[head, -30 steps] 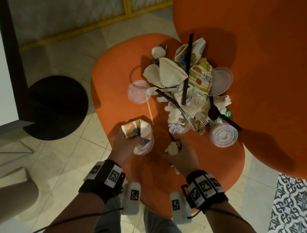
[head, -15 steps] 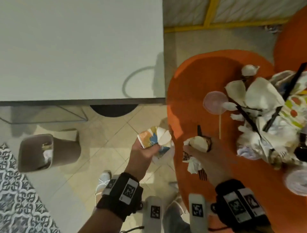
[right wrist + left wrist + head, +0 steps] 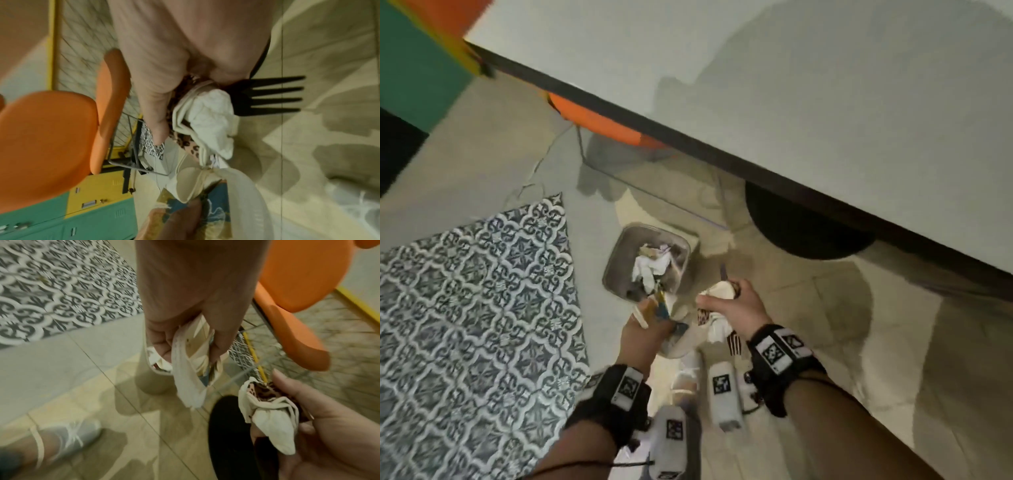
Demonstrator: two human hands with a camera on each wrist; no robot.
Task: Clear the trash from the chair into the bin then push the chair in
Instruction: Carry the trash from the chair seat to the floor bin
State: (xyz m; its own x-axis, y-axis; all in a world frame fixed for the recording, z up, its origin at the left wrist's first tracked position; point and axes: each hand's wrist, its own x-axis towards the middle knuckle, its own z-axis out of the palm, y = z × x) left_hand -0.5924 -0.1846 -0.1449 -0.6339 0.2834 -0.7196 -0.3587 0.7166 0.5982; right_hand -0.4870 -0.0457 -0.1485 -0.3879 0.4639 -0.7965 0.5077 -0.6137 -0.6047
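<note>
A beige bin (image 3: 616, 250) with white paper scraps inside stands on the floor, just ahead of both hands. My left hand (image 3: 650, 310) grips a crushed printed paper cup (image 3: 659, 305) and a clear plastic lid (image 3: 189, 378), at the bin's near rim. My right hand (image 3: 719, 298) is beside it, to the right of the bin. It holds a crumpled white napkin (image 3: 211, 116) with a leopard-print wrapper (image 3: 187, 146) and a black plastic fork (image 3: 267, 97). An orange chair (image 3: 298, 288) shows in both wrist views; its seat top is hidden.
A white tabletop (image 3: 825, 102) spans the upper right, with its black round base (image 3: 801, 229) right of the bin. A second orange seat (image 3: 599, 123) is tucked under the table. Patterned floor tiles (image 3: 465, 308) lie to the left. Green and yellow lockers (image 3: 61, 224) stand behind.
The view has swung from the littered orange seat to the floor bin. Both hands carried their trash leftward off the seat and now hold it at the bin.
</note>
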